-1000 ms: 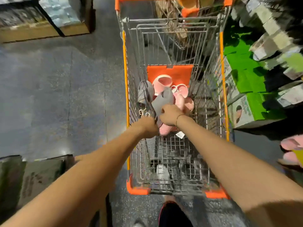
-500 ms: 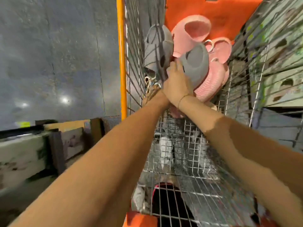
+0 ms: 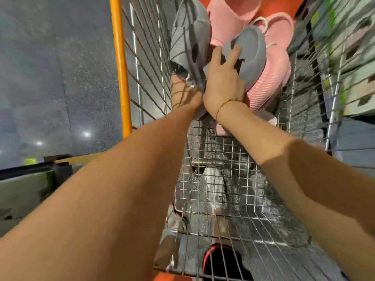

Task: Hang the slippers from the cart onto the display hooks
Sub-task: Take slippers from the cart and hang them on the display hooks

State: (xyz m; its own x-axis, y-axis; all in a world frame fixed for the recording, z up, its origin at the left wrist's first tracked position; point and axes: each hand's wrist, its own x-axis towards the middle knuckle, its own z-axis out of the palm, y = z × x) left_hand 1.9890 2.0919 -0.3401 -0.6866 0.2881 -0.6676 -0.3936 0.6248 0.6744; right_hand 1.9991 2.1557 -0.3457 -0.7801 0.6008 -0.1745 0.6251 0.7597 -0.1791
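Note:
Both my arms reach deep into the wire cart (image 3: 142, 57). My right hand (image 3: 222, 78) grips a grey slipper (image 3: 252, 51), fingers spread over its sole. A second grey slipper (image 3: 189, 35) stands against the cart's left wall, and my left hand (image 3: 183, 94) holds its lower end from below; its fingers are hidden under the slipper. Several pink slippers (image 3: 265, 86) lie piled behind and to the right, against the orange panel (image 3: 284, 7) at the cart's far end. No display hooks are in view.
The cart's orange side rail (image 3: 119, 67) runs along the left, with grey floor (image 3: 50, 78) beyond it. Boxed goods on shelves (image 3: 349, 57) stand close on the right. My shoe (image 3: 221, 260) shows through the cart's mesh bottom.
The view has dropped and closed in on the cart's far end. My right hand has spread further up over the grey slipper; my left stays under the other grey one.

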